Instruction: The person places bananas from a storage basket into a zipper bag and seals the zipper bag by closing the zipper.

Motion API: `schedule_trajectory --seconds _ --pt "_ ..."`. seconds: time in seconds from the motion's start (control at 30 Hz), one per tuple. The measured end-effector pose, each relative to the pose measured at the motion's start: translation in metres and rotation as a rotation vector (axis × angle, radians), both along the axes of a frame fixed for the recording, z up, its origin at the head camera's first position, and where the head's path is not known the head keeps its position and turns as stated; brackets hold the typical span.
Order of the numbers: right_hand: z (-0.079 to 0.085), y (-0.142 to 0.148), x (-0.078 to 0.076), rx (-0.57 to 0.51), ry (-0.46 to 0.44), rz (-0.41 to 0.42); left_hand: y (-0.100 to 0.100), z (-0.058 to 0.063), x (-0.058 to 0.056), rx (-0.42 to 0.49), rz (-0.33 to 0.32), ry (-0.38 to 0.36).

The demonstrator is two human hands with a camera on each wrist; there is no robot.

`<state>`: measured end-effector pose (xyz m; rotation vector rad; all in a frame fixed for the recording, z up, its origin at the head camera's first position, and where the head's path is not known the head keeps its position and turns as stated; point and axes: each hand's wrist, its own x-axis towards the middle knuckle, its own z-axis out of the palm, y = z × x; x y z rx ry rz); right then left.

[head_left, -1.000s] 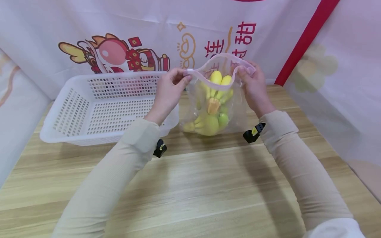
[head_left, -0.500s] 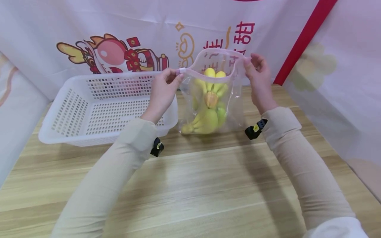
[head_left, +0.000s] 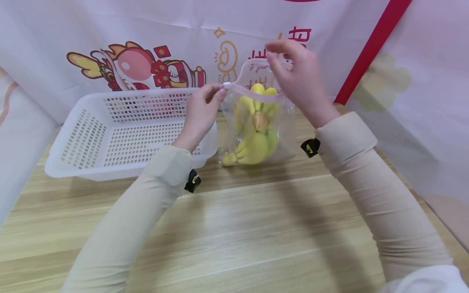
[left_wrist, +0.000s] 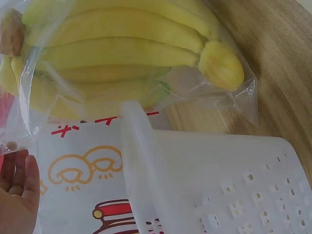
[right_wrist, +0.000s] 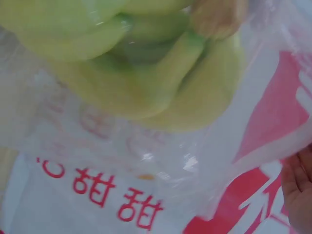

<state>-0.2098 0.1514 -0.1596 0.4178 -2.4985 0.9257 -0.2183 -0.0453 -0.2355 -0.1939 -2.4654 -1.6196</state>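
A clear zip bag [head_left: 287,136] with a pink-edged mouth stands on the table, bunches of bananas [head_left: 256,148] inside it. My left hand [head_left: 201,110] pinches the mouth's left corner, right at the white slider [head_left: 226,85]. The mouth gapes between its front and back edges. Above its right part is my right hand [head_left: 302,81], fingers bent loosely and nothing between them, overlapping the bag's right corner in the head view. Both wrist views show the bananas [left_wrist: 117,51] through the plastic; the left fingers [left_wrist: 30,178] are at the bag's edge.
A white perforated plastic basket [head_left: 51,162] stands on the table to the left, close beside the bag. Behind both hangs a white cloth backdrop [head_left: 176,32] with red and orange prints. The wood-grain table [head_left: 234,236] stretches toward me.
My right hand has let go of the mouth's right corner and moved up and left over the bag. My left hand drew its corner slightly left and keeps pinching it.
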Motion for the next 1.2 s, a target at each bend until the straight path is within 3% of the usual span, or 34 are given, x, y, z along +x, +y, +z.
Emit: schedule_trajectory --seconds 0.1,0.3,0.53,0.77,0.93,1.2 --pt "0.008 -0.016 0.004 0.127 -0.069 0.078 0.001 0.001 0.001 0.002 -0.002 0.0" --pt "0.015 -0.038 0.004 0.36 -0.235 0.154 0.001 0.0 0.001 0.01 -0.028 0.005" --pt "0.012 -0.051 0.001 0.504 -0.266 0.255 0.0 0.0 0.001 0.017 -0.042 0.059" --pt "0.012 -0.049 -0.005 0.583 -0.347 0.308 0.001 0.001 0.001 0.018 -0.05 0.054" --pt "0.012 -0.044 -0.01 0.595 -0.397 0.301 0.0 0.0 0.001 0.016 -0.078 0.06" --pt "0.008 -0.041 -0.014 0.567 -0.313 0.285 0.002 0.0 0.0 0.004 -0.084 0.08"
